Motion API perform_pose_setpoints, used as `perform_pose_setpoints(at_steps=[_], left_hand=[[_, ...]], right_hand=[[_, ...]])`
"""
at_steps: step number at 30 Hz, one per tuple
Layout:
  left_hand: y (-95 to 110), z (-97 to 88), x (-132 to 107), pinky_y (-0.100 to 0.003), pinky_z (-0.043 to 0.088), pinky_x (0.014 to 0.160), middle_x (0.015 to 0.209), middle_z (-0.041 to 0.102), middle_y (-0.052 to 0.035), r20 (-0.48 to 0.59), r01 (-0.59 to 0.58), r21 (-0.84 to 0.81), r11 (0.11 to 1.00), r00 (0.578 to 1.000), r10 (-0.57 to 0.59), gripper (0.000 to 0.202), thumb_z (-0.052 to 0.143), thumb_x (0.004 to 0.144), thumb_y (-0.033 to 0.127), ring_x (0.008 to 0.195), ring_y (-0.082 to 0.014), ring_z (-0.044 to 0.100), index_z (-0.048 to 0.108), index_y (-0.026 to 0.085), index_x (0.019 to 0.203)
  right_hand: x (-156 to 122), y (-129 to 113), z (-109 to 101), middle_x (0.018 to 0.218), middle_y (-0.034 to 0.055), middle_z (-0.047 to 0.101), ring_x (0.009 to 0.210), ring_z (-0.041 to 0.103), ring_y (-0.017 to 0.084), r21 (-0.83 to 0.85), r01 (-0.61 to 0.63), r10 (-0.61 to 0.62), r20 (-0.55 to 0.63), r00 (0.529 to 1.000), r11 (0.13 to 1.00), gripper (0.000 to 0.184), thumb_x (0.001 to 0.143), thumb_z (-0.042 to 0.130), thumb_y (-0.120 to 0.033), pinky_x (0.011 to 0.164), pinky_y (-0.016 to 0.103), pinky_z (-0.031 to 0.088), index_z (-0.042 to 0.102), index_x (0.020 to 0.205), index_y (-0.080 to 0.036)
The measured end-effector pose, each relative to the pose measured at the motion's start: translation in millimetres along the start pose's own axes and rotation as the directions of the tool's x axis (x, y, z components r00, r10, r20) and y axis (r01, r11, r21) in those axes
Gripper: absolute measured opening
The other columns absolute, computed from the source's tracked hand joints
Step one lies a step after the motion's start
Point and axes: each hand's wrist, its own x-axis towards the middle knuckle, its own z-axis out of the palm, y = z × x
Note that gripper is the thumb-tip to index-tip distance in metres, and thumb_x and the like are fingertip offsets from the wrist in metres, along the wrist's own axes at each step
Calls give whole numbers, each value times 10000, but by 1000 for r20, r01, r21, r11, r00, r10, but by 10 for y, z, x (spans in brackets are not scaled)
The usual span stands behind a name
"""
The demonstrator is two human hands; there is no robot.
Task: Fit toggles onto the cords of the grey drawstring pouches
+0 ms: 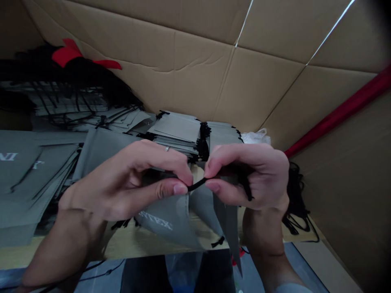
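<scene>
My left hand and my right hand meet at the middle of the view. Both pinch a black drawstring cord between thumb and forefinger. A grey fabric drawstring pouch with pale lettering hangs below the two hands, gathered at its top where the cord runs through. More black cord loops over the fingers of my right hand. A ring shows on a finger of my left hand.
A neat stack of grey pouches lies behind the hands. Loose grey pouches with black cords cover the left side. Cardboard walls stand behind and to the right. A red strip runs along the right. Black cords pile at right.
</scene>
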Motion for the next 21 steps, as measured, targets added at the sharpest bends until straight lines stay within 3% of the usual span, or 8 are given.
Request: perform_pose_setpoints(at_steps=[2, 4, 8, 11, 15, 21], left_hand=[[-22, -46, 19, -271, 561, 529, 732, 747, 10, 212, 13, -65, 998, 977, 1, 95, 823, 1007, 249, 599, -166, 669, 827, 291, 922], [-33, -87, 49, -234, 543, 543, 779, 775, 17, 276, 47, -45, 998, 961, -33, 102, 778, 1025, 208, 606, -136, 667, 815, 266, 949], [-7, -101, 69, -197, 528, 561, 854, 816, 14, 211, 38, 20, 999, 977, -42, 95, 767, 1026, 186, 663, -125, 707, 822, 247, 977], [33, -80, 57, -185, 541, 584, 826, 814, 26, 172, 21, 33, 999, 985, -26, 73, 783, 1033, 205, 651, -113, 707, 835, 244, 999], [58, -59, 65, -184, 572, 622, 874, 848, 31, 121, 27, 70, 997, 992, -35, 40, 813, 1038, 236, 624, -96, 707, 849, 239, 1054], [3, 39, 50, -212, 587, 682, 930, 863, 11, 59, 2, 124, 992, 998, -9, 139, 891, 1029, 349, 749, -130, 776, 839, 241, 1100]], right_hand=[[2, -9, 9, 797, -31, 775, 571, 642, 133, 6, -5, 5, 1, 1000, 1000, 184, 913, 871, -131, 494, 287, 517, 791, 997, -273], [11, -32, 4, 825, -27, 791, 598, 662, 134, -19, -23, 23, 8, 1000, 1000, 179, 933, 877, -136, 521, 285, 540, 796, 1017, -273], [26, -70, -23, 874, -20, 816, 659, 714, 133, -22, -33, 33, -29, 999, 999, 263, 890, 965, -154, 537, 257, 549, 813, 1079, -256], [17, -77, -37, 825, -21, 801, 631, 697, 132, -61, -55, 51, -59, 997, 997, 215, 912, 966, -197, 510, 265, 518, 813, 1055, -246], [-14, -83, -26, 875, 17, 824, 758, 778, 213, -93, -114, 105, -103, 989, 989, 130, 947, 917, -223, 581, 342, 613, 818, 995, -293], [-7, -72, 57, 897, 8, 815, 801, 776, 203, -24, -127, 122, -155, 980, 992, 225, 912, 824, -63, 605, 328, 609, 791, 974, -276]])
